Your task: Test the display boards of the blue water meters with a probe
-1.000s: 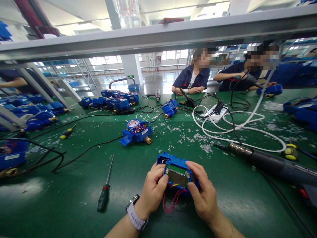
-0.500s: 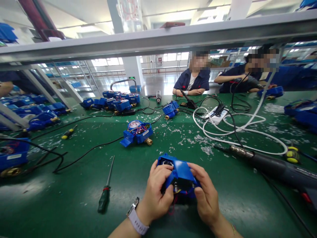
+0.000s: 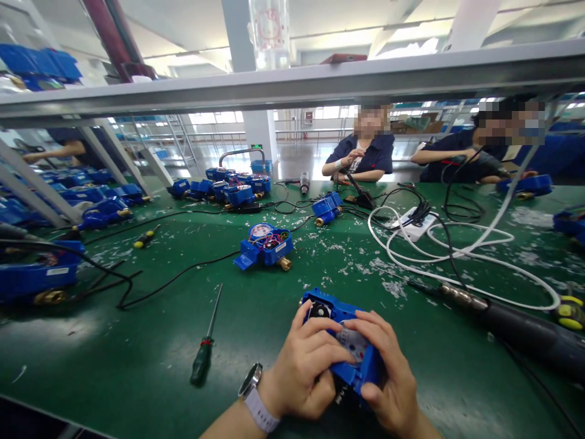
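A blue water meter (image 3: 339,311) is between my hands near the table's front, its round dial (image 3: 354,346) and a black inner part facing up. My left hand (image 3: 304,363) reaches over it from the left, fingers bent across the dial and the near edge. Around the right side, my right hand (image 3: 393,375) grips the casing, thumb low and fingers on top. Part of the meter is hidden under both hands. Beyond it lies another blue water meter (image 3: 269,247) with its lid open, coloured wires showing and a brass fitting. A green-handled screwdriver (image 3: 202,361) lies to my left.
A dark power tool (image 3: 512,326) lies at right beside a looped white cable (image 3: 457,253) and a power strip (image 3: 414,224). White scraps litter the green table (image 3: 159,341). More blue meters (image 3: 240,189) stand farther back. Two people sit opposite, under a shelf (image 3: 292,88).
The meter in my hands has been turned so its dial shows; before, a blue cover and wires faced me. My left fingers moved onto the dial. The view shifted slightly left.
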`<state>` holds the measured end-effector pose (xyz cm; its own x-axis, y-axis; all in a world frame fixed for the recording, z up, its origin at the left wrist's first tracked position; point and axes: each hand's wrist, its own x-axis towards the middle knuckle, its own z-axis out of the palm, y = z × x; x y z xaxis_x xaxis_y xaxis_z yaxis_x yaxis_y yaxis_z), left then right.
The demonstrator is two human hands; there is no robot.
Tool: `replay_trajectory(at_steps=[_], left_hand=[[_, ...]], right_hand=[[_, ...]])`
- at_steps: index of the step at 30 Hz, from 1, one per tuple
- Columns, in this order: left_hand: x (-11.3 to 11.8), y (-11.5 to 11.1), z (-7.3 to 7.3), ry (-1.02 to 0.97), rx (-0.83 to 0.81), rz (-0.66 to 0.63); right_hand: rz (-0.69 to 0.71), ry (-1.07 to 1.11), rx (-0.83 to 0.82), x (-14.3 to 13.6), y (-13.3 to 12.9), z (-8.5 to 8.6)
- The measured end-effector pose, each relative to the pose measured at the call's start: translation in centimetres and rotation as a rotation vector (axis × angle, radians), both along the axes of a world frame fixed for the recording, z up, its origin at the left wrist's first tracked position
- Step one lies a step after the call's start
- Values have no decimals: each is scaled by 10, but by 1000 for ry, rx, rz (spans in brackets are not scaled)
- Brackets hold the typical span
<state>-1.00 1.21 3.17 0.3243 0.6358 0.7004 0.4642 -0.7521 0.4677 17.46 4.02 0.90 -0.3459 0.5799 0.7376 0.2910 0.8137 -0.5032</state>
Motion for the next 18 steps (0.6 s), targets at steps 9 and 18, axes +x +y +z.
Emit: replay_trajectory(at_steps=[9, 18], left_hand=[[-2, 4, -2, -21, 12, 89], [-4, 7, -10, -46, -39, 114]], right_hand=[[21, -122, 198, 2, 1, 8], [-155, -154, 278, 20, -19, 1]])
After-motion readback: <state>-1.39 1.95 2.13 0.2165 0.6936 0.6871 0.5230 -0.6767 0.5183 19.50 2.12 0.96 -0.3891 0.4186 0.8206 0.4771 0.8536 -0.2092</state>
